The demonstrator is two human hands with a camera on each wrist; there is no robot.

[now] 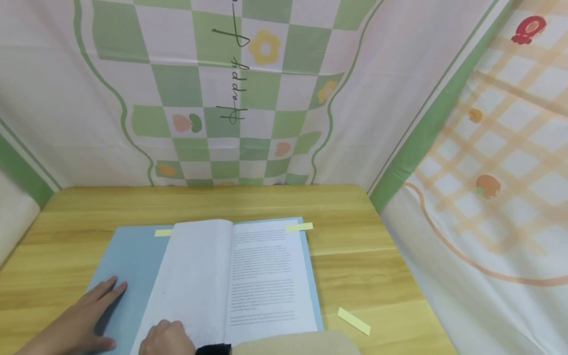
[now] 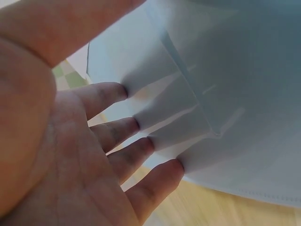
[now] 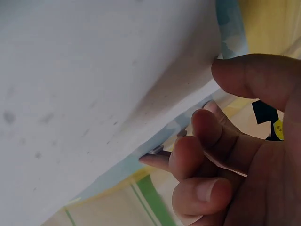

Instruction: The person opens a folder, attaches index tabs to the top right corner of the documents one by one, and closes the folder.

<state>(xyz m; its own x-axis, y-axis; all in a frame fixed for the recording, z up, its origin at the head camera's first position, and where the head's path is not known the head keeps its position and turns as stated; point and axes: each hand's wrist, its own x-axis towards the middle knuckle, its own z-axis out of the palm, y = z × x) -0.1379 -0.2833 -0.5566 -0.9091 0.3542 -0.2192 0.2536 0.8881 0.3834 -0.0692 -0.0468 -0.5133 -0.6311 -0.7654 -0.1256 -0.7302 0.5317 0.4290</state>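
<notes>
An open book with a pale blue cover lies on the wooden table. My left hand lies flat on the opened cover at the left, and its straight fingers press on the blue cover. My right hand reaches across from a beige sleeve to the bottom of the left page. Its thumb and curled fingers pinch the lower edge of that white page, which is lifted a little off the cover.
Yellow sticky tabs stick out of the book's top edge at the left and right. A loose yellow tab lies on the table right of the book. Patterned cloth hangs behind and along the right side.
</notes>
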